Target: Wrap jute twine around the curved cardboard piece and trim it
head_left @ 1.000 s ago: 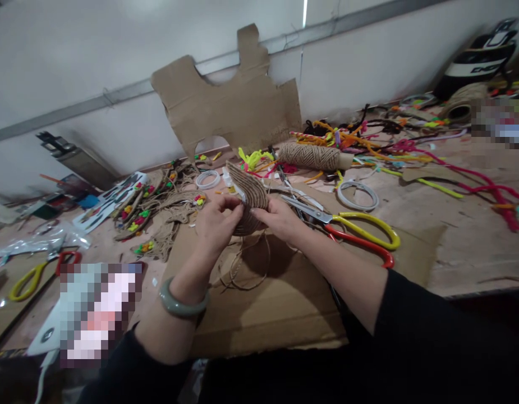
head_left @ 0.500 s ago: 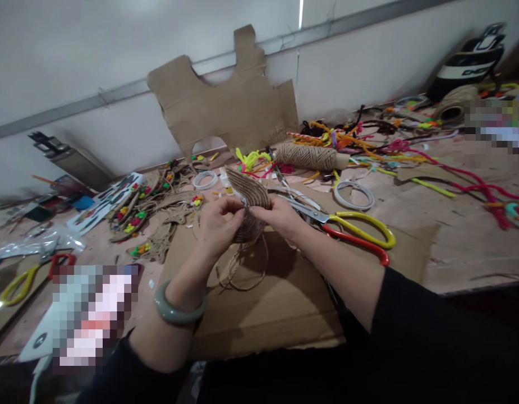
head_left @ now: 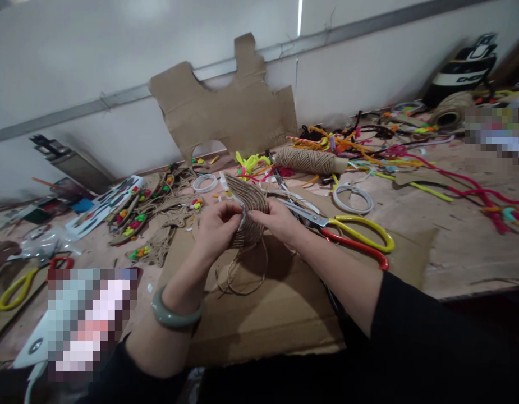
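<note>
Both my hands hold a flat piece wound with brown jute twine (head_left: 249, 197), raised on edge above a cardboard sheet (head_left: 280, 306). My left hand (head_left: 216, 226) pinches its near edge with thumb and fingers closed. My right hand (head_left: 281, 218) grips its right side, fingers wrapped round it. Loose twine (head_left: 242, 269) hangs from the piece and curls on the cardboard. A green bangle (head_left: 173, 312) sits on my left wrist.
Yellow-and-red scissors (head_left: 352, 235) lie just right of my hands, a second pair (head_left: 21, 280) at far left. A jute spool (head_left: 309, 160), white rings (head_left: 352, 197), coloured cords (head_left: 410, 154), jute pieces with coloured bits (head_left: 145, 210) and an upright cardboard cutout (head_left: 229, 112) crowd the table. Another person's hand (head_left: 0, 252) shows at the left edge.
My hands and the twine piece stay almost in place; my left fingers have shifted slightly along its edge. Another person's hand has come into view at the left edge.
</note>
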`<state>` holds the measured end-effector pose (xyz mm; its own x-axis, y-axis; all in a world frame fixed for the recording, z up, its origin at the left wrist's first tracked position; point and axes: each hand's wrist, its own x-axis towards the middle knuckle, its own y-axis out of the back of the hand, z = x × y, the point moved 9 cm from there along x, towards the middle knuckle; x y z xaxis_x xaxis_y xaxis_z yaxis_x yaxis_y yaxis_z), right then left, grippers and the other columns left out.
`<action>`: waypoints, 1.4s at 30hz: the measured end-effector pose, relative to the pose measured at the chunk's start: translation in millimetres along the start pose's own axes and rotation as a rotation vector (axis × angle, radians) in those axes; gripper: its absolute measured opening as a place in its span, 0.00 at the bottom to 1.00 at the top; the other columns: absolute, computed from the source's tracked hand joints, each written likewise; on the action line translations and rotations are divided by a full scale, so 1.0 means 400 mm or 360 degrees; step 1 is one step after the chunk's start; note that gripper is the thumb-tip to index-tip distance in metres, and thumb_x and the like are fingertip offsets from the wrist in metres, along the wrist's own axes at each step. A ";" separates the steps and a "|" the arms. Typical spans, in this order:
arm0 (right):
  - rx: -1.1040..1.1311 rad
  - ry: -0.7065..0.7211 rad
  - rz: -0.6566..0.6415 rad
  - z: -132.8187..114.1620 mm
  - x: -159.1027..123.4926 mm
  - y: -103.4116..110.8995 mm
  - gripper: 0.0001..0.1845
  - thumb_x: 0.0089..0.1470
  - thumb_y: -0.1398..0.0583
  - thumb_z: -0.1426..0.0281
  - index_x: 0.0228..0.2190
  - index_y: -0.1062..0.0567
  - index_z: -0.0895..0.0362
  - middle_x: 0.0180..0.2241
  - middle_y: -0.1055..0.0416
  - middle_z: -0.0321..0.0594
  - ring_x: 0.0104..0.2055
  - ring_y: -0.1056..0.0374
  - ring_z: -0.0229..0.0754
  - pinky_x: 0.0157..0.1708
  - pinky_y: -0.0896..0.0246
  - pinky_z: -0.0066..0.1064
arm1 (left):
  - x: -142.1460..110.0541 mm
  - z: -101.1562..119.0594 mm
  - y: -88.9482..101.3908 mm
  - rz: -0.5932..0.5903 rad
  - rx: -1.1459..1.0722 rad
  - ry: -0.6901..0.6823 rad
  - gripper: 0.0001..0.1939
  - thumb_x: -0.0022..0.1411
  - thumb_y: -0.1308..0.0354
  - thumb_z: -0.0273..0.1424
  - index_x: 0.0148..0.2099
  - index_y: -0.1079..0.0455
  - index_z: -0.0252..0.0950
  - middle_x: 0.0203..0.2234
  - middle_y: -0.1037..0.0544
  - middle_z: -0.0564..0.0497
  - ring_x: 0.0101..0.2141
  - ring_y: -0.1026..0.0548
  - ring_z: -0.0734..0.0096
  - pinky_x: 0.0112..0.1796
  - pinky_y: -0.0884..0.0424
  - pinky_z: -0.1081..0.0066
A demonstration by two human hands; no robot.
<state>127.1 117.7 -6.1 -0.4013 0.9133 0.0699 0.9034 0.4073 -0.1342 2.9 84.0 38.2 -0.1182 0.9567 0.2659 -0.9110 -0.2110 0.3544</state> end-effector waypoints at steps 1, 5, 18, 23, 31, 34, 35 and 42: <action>0.0006 0.0007 -0.0004 0.001 0.000 -0.001 0.10 0.45 0.39 0.69 0.33 0.27 0.60 0.30 0.27 0.36 0.33 0.34 0.38 0.39 0.38 0.32 | 0.000 0.000 0.000 0.0000 -0.0007 0.0002 0.03 0.46 0.41 0.29 0.27 0.29 0.36 0.21 0.27 0.56 0.25 0.30 0.74 0.30 0.33 0.73; -0.0005 0.0050 0.0030 0.004 -0.002 0.004 0.11 0.45 0.39 0.67 0.34 0.26 0.59 0.32 0.27 0.37 0.34 0.34 0.39 0.38 0.38 0.32 | 0.000 -0.003 -0.002 -0.0004 0.0043 0.0023 0.03 0.47 0.41 0.29 0.28 0.31 0.37 0.21 0.28 0.56 0.24 0.31 0.74 0.28 0.34 0.74; 0.0011 -0.0060 -0.0062 0.010 -0.007 -0.006 0.11 0.44 0.38 0.67 0.31 0.27 0.60 0.28 0.30 0.35 0.29 0.36 0.36 0.31 0.40 0.29 | 0.003 -0.002 -0.004 -0.0071 0.0056 -0.0038 0.02 0.48 0.41 0.28 0.27 0.32 0.37 0.22 0.29 0.56 0.25 0.32 0.74 0.29 0.35 0.74; -0.0001 -0.0044 -0.0029 0.011 -0.006 -0.003 0.10 0.45 0.39 0.68 0.31 0.27 0.59 0.28 0.29 0.36 0.30 0.35 0.37 0.30 0.39 0.29 | -0.001 0.012 0.001 -0.0033 0.0233 -0.0097 0.01 0.50 0.42 0.29 0.29 0.30 0.37 0.23 0.27 0.54 0.27 0.29 0.72 0.31 0.33 0.73; -0.0009 0.0003 -0.0099 0.004 -0.008 -0.014 0.10 0.45 0.39 0.69 0.32 0.27 0.61 0.29 0.28 0.37 0.33 0.33 0.39 0.34 0.36 0.31 | -0.006 0.022 0.005 -0.0002 0.0373 -0.0141 0.04 0.52 0.42 0.32 0.29 0.30 0.37 0.24 0.25 0.53 0.27 0.28 0.71 0.33 0.32 0.71; -0.0090 0.0086 -0.0096 0.000 -0.003 -0.014 0.10 0.44 0.40 0.68 0.31 0.27 0.60 0.28 0.30 0.35 0.31 0.35 0.37 0.34 0.37 0.31 | -0.005 0.023 0.007 0.0039 0.0425 -0.0146 0.04 0.52 0.43 0.32 0.28 0.30 0.37 0.23 0.25 0.53 0.27 0.28 0.71 0.33 0.32 0.70; -0.0129 0.0105 -0.0101 0.000 -0.002 -0.014 0.10 0.44 0.40 0.68 0.31 0.27 0.60 0.28 0.30 0.35 0.31 0.36 0.37 0.34 0.38 0.30 | -0.004 0.022 0.008 0.0052 0.0447 -0.0147 0.04 0.52 0.43 0.32 0.28 0.30 0.37 0.23 0.25 0.53 0.27 0.28 0.70 0.33 0.32 0.70; -0.0436 0.0232 -0.0105 -0.005 -0.002 -0.017 0.08 0.47 0.42 0.68 0.30 0.29 0.59 0.28 0.32 0.36 0.31 0.37 0.38 0.33 0.39 0.29 | -0.001 0.008 0.022 0.0162 0.0696 -0.0178 0.07 0.53 0.43 0.33 0.29 0.26 0.37 0.24 0.22 0.51 0.28 0.26 0.69 0.32 0.32 0.71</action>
<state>121.8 114.1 -3.2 -0.4524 0.8659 0.2135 0.8912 0.4299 0.1451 -3.7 80.9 43.9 -0.1334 0.9044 0.4054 -0.6418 -0.3905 0.6600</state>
